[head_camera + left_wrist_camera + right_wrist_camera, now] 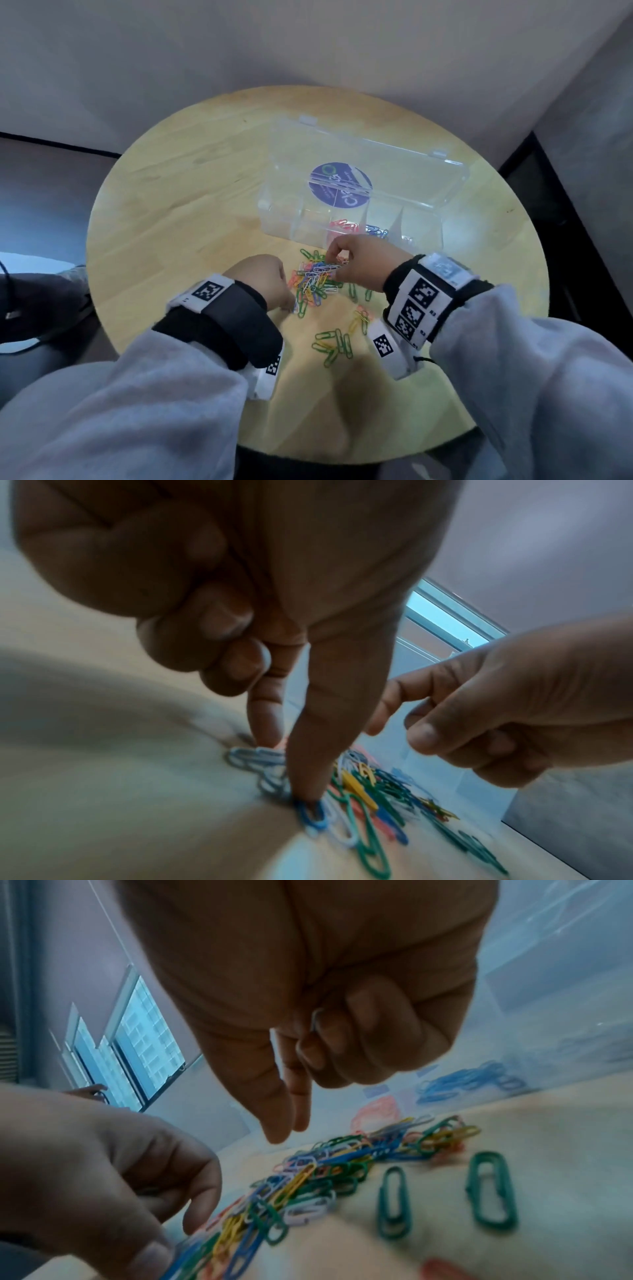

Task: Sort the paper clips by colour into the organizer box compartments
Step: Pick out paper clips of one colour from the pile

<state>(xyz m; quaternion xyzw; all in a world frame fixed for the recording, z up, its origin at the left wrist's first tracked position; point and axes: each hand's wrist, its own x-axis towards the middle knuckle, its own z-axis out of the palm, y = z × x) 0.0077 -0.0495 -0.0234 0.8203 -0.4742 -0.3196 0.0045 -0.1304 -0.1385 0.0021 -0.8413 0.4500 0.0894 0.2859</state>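
Left hand (260, 593) is pressing a fingertip on a blue clip (313, 814) in the mid-surface paper clips (317, 279); right hand (308, 993) is gripping a white clip (316, 1020), shown only by its wrist view, near the organizer box (442, 205).

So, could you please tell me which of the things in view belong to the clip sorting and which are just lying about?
Part of the job:
- mixed pile of paper clips
- clear organizer box, red clips and blue clips already inside
- stray green clips
- left hand, right hand

Just lying about:
- round wooden table
- dark cable at the left edge
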